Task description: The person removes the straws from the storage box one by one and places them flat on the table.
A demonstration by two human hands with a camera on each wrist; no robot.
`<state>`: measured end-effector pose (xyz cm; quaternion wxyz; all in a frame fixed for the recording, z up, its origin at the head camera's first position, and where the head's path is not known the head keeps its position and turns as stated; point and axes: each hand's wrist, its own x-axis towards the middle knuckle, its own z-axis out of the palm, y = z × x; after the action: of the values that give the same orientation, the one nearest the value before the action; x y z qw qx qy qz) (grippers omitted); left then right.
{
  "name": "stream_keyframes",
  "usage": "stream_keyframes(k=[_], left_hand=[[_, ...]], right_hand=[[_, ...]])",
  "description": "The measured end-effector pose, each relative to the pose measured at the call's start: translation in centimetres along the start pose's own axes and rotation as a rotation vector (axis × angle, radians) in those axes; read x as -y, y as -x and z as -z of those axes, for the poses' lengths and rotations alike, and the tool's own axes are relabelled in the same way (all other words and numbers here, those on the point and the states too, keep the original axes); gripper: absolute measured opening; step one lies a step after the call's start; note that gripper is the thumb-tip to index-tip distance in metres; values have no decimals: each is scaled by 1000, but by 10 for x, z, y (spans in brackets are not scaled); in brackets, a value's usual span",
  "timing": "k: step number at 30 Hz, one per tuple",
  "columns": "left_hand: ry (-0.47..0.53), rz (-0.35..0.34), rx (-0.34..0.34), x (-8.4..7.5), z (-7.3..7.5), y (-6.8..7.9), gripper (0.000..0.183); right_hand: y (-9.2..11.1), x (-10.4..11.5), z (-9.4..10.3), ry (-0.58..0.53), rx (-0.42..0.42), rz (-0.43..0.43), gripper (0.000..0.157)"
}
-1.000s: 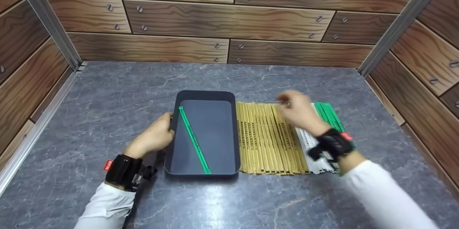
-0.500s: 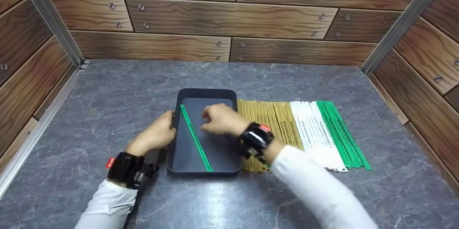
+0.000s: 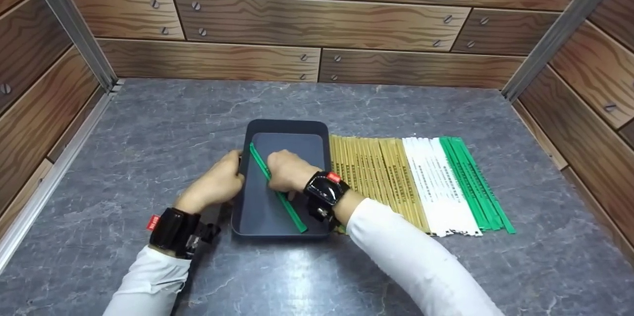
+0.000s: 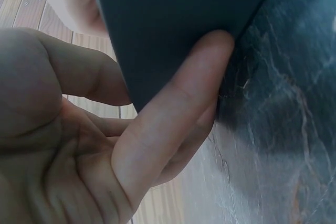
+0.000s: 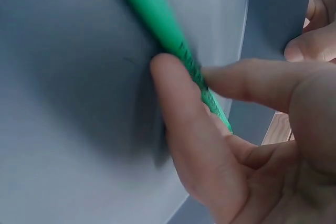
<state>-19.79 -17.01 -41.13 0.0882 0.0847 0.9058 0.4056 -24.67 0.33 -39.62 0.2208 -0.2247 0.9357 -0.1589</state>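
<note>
A dark grey tray (image 3: 247, 227) stands on the table with one slim green stick packet (image 3: 292, 214) slanting across its inside. My right hand (image 3: 290, 171) is down in the tray and pinches this packet near its middle. In the right wrist view, thumb and fingers lie on either side of the green packet (image 5: 152, 14), by its dark print. At the tray's left side, my left hand (image 3: 218, 182) holds the wall. The left wrist view shows a finger (image 4: 173, 98) along the outside of the tray wall (image 4: 157, 24) and the thumb at its edge.
Right of the tray lies a flat row of slim packets: gold ones (image 3: 366, 172), then white ones (image 3: 436, 182), then several green ones (image 3: 473, 182). The grey marbled table (image 3: 173, 108) is bounded by wood-patterned walls (image 3: 317, 19) at the back and sides.
My right hand has moved left from above the packet row into the tray and taken hold of the green packet, whose near end has shifted slightly right. My left hand stays at the tray.
</note>
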Motion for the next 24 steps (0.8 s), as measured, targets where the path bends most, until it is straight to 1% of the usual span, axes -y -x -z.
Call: stream_keyframes(k=[6, 11, 14, 15, 18, 19, 21, 24], left_hand=[[1, 6, 3, -2, 1, 0, 65], [-3, 0, 1, -2, 0, 1, 63], [1, -23, -3, -2, 0, 1, 62], [5, -27, -5, -2, -1, 2, 61], [-3, -30, -8, -2, 1, 3, 60], [-3, -24, -8, -2, 1, 3, 60], [-4, -15, -10, -2, 1, 4, 60], [19, 6, -2, -3, 0, 6, 60]], right_hand=[[2, -1, 1, -17, -13, 3, 23], [7, -6, 3, -59, -40, 0, 23], [13, -11, 9, -122, -89, 17, 9], [16, -14, 11, -152, -108, 33, 8], [28, -23, 22, -273, -183, 96, 30], [33, -27, 27, -306, -212, 117, 34], [42, -39, 38, -368, -275, 152, 36], [58, -62, 57, -477, -345, 150, 34]])
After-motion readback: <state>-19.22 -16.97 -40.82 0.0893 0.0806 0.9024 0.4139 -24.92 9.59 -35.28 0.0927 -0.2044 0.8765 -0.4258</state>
